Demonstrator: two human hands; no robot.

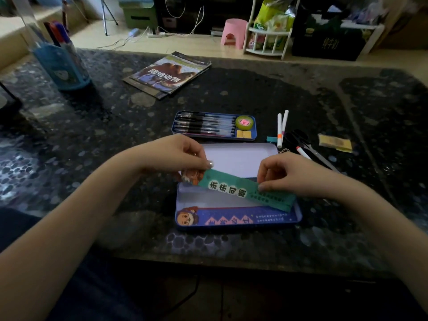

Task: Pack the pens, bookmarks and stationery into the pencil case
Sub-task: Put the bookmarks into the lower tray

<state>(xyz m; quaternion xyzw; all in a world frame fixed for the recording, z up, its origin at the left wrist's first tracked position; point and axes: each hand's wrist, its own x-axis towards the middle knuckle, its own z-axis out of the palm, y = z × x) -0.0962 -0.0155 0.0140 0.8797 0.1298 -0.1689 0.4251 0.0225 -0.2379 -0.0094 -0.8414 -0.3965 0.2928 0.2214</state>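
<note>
The open pencil case (238,205) lies on the dark speckled table (278,93), lid raised on its far side. Above its base, both hands hold a green bookmark (245,189) slantwise: the left hand (178,154) pinches the far-left end, the right hand (289,174) pinches the near-right part, fingers curled on it. A blue bookmark (234,217) lies flat in the case along its near wall. Beyond the case sits a tray of pens (214,126) with a round yellow-green piece at its right end. Right of the case lie white markers (282,126) and black scissors (305,144). A book (169,74) rests far beyond the case, to the left.
</note>
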